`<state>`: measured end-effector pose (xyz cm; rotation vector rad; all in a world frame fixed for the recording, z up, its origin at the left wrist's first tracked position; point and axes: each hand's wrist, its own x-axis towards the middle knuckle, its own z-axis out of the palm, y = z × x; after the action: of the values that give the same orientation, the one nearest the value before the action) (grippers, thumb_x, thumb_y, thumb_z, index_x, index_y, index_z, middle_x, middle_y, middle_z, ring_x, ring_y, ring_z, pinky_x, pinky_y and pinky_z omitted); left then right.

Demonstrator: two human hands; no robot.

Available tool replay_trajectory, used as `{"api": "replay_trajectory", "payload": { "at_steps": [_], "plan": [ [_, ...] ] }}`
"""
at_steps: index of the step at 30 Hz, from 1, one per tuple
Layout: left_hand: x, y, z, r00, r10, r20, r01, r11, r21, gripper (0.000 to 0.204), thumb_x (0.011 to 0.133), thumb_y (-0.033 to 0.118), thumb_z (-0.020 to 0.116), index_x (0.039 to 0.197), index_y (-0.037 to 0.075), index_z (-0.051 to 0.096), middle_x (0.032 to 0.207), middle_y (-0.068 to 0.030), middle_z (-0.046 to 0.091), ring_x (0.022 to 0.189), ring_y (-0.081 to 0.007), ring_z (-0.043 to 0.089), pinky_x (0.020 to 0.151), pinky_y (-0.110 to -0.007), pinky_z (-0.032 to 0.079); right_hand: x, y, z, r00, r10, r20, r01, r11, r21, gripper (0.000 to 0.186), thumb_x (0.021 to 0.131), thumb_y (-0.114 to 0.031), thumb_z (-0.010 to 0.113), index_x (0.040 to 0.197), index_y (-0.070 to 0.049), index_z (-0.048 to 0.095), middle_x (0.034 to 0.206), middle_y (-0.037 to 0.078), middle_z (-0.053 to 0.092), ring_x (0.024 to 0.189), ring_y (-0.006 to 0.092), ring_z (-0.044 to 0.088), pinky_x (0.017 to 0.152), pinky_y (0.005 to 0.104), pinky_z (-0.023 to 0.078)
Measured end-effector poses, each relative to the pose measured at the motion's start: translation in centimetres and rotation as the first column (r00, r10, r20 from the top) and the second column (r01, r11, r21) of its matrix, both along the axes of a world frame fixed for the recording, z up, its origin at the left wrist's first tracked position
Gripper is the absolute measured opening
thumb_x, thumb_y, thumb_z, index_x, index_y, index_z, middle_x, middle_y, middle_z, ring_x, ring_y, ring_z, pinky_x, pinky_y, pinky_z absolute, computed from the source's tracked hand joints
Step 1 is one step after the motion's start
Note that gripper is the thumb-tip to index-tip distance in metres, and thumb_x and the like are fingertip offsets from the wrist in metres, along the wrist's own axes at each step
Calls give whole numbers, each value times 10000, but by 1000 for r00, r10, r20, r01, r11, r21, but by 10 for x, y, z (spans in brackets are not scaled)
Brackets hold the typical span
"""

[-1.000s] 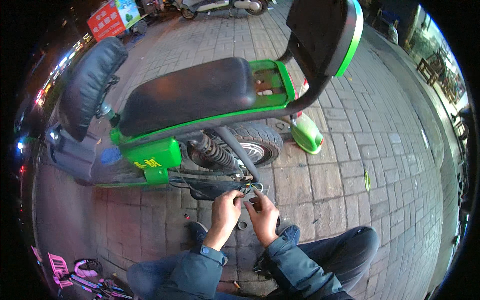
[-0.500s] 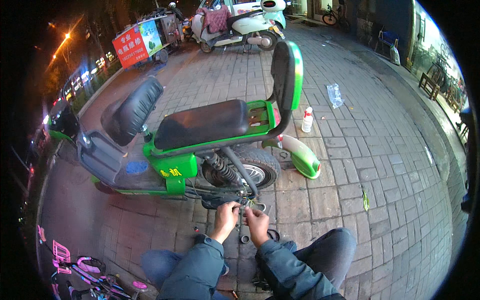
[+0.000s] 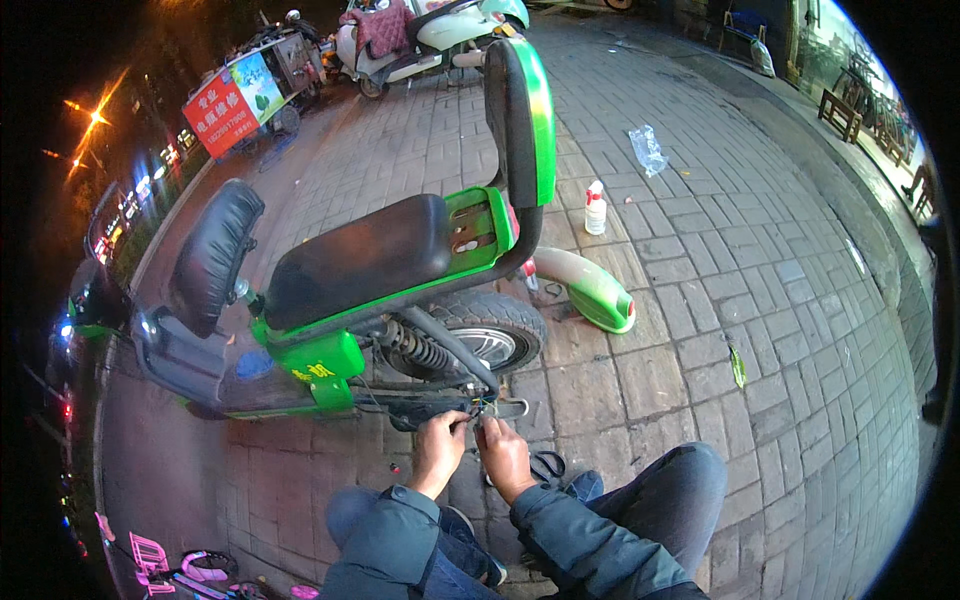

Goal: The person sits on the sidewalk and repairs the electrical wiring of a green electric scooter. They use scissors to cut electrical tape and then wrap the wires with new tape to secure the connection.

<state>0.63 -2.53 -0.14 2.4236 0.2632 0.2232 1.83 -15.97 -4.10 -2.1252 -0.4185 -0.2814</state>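
A green electric scooter (image 3: 318,362) with black seats stands in front of me, its rear wheel (image 3: 525,330) nearest. Beside the wheel's hub, thin coloured wires (image 3: 484,404) come out below the frame tube. My left hand (image 3: 437,452) pinches at these wires with thumb and fingertips. Close against it, my right hand (image 3: 505,460) is also closed on the wires, fingertips almost meeting the left ones. Which strand each hand has is too small to tell. Black looped handles, perhaps of scissors (image 3: 547,465), lie on the paving just right of my right hand.
A green and white fender (image 3: 598,295) lies behind the wheel. Farther off are a white bottle with a red top (image 3: 595,210) and a clear plastic bag (image 3: 648,152). A pink child's bicycle (image 3: 180,575) is at lower left; a parked white scooter (image 3: 450,30) stands at the back.
My view has shifted, so the scooter sits farther left and more tilted. Both hands stay together at the wires. The small ring seen between my wrists is now mostly hidden.
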Motion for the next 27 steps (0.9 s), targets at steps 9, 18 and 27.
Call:
{"api": "replay_trajectory", "payload": {
  "at_steps": [9, 18, 27],
  "plan": [
    [-8, -4, 8, 1000, 5, 14, -4, 998, -68, 156, 892, 43, 679, 1034, 6, 733, 953, -196, 738, 875, -343, 732, 756, -393, 569, 7, 13, -9, 1000, 11, -25, -5, 979, 205, 141, 945, -125, 622, 1034, -22, 659, 801, 174, 641, 696, 340, 664, 571, 425, 508],
    [-3, -4, -6, 990, 23, 136, -6, 992, -123, 144, 890, 73, 651, 990, 42, 750, 937, -206, 721, 890, -390, 700, 781, -455, 557, 13, -1, 7, 709, 41, -704, 306, 882, 359, 340, 1013, -284, 631, 1026, 53, 674, 742, 50, 677, 551, 125, 599, 501, 270, 490],
    [-2, 1, -16, 994, 16, 108, -1, 990, -140, 156, 908, 105, 625, 977, 38, 747, 909, -223, 705, 877, -417, 681, 767, -493, 543, 16, 7, 18, 989, 53, 139, -18, 970, -242, 104, 891, -54, 664, 992, -35, 675, 863, 168, 657, 762, 388, 655, 657, 464, 541]
  ]
}}
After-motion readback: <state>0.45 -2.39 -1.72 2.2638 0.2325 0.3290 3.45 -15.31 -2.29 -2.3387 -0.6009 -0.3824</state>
